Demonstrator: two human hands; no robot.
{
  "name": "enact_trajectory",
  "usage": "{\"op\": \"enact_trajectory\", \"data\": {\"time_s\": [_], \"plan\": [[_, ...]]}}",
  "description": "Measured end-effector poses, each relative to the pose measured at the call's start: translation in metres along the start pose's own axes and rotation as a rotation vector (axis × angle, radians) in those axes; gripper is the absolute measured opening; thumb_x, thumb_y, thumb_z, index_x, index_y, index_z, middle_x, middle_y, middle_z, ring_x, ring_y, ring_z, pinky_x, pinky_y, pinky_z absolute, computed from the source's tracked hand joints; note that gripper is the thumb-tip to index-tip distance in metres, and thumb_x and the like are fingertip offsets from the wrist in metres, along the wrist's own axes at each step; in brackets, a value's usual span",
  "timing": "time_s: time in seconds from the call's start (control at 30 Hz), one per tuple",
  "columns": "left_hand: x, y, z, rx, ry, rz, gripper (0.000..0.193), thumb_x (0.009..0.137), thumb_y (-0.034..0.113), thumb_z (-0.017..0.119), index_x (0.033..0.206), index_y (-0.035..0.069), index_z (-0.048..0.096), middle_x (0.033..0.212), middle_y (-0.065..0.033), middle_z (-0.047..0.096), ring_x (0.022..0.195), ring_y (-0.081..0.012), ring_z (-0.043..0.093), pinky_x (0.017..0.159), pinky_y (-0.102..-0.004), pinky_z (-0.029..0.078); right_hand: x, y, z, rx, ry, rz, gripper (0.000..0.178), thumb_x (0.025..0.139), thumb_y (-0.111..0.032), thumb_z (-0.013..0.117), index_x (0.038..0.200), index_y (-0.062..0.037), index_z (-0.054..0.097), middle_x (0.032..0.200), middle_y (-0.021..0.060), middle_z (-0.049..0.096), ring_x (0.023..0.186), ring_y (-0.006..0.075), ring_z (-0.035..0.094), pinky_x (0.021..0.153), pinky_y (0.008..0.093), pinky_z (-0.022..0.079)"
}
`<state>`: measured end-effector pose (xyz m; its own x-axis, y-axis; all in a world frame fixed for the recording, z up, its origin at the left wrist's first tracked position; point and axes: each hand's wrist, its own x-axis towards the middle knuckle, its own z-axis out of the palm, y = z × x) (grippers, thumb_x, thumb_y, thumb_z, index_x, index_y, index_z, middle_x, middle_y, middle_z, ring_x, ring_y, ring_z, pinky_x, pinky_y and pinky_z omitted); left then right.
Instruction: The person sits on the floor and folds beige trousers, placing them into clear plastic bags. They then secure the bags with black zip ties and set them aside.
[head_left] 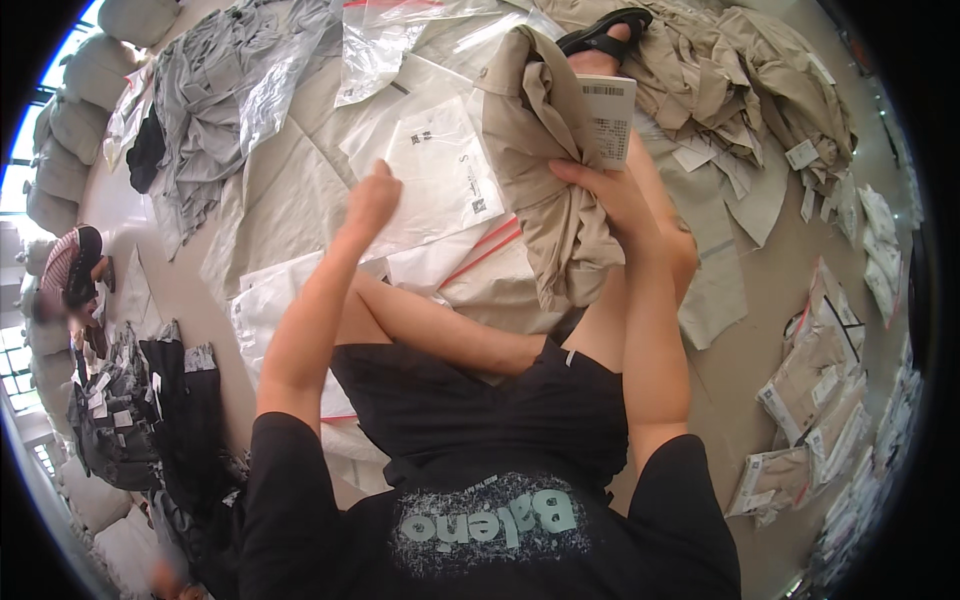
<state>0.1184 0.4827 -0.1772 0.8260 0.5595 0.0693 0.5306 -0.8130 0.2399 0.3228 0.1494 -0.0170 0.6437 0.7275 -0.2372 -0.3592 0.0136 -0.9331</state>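
Observation:
My right hand [610, 200] is closed round a folded khaki garment [550, 170], with the thumb lying across the cloth. A white card tag [607, 118] with a barcode stands up beside the garment, above my fingers. Over the left edge of a clear plastic bag [435, 170] with black print, my left hand [375, 200] has its fingers curled together. Whatever those fingers may hold is hidden. The printed bag lies flat on other plastic bags and a pale sheet in front of my crossed legs.
Grey garments [215, 110] are heaped at the far left, and loose khaki clothes [740, 75] at the far right. Bagged khaki garments [815, 380] lie on the right. Dark clothes [180, 400] sit on the left; another person [75, 265] is beyond them.

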Motion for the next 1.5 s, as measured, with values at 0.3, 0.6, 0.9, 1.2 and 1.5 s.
{"op": "enact_trajectory", "data": {"time_s": [0.3,0.6,0.9,1.2,1.5], "plan": [[-0.044,-0.104,0.024,0.248,-0.545,0.028,0.048,0.084,0.025,0.08,0.125,0.006,0.063,0.114,-0.0223,0.073,0.106,-0.0421,0.07,0.09,-0.0511,0.056,0.016,0.021,-0.002,-0.101,-0.009,0.09,0.056,0.09,-0.017,0.088,0.136,0.0052,0.067,0.122,0.01,0.076,0.108,0.018,0.07,0.091,0.0312,0.057],[0.009,-0.14,-0.094,-0.311,0.262,-0.206,0.02,0.098,0.018,0.068,0.106,0.0,0.067,0.095,-0.0179,0.074,0.087,-0.0324,0.07,0.081,-0.0445,0.054,0.004,0.014,0.012,-0.217,-0.01,0.045,0.06,0.085,-0.016,0.092,0.135,0.0062,0.068,0.124,0.0129,0.076,0.109,0.0196,0.071,0.095,0.0331,0.057],[-0.003,0.024,-0.136,-0.723,-0.103,-0.086,0.034,0.105,0.02,0.068,0.134,0.004,0.059,0.097,-0.0112,0.07,0.09,-0.019,0.072,0.08,-0.0348,0.057,0.004,0.016,0.015,-0.019,-0.013,0.053,0.056,0.089,-0.012,0.087,0.138,0.006,0.066,0.129,0.0109,0.073,0.114,0.0188,0.069,0.096,0.0313,0.056],[-0.02,-0.039,-0.033,-0.059,-0.553,-0.018,0.056,0.083,0.032,0.083,0.125,0.003,0.061,0.11,-0.02,0.072,0.108,-0.0351,0.07,0.093,-0.0458,0.056,0.009,0.052,-0.002,0.048,-0.037,0.108,0.055,0.089,-0.012,0.087,0.137,0.006,0.066,0.127,0.0105,0.073,0.11,0.0184,0.07,0.093,0.0333,0.057],[-0.054,-0.126,0.03,0.309,-0.227,0.248,0.013,0.088,0.007,0.065,0.093,0.003,0.076,0.091,-0.0188,0.076,0.091,-0.0359,0.076,0.082,-0.0455,0.063,0.015,0.07,0.03,-0.061,-0.117,0.175,0.058,0.09,-0.009,0.083,0.141,0.0088,0.063,0.132,0.0149,0.071,0.114,0.0254,0.07,0.098,0.0349,0.056]]}}
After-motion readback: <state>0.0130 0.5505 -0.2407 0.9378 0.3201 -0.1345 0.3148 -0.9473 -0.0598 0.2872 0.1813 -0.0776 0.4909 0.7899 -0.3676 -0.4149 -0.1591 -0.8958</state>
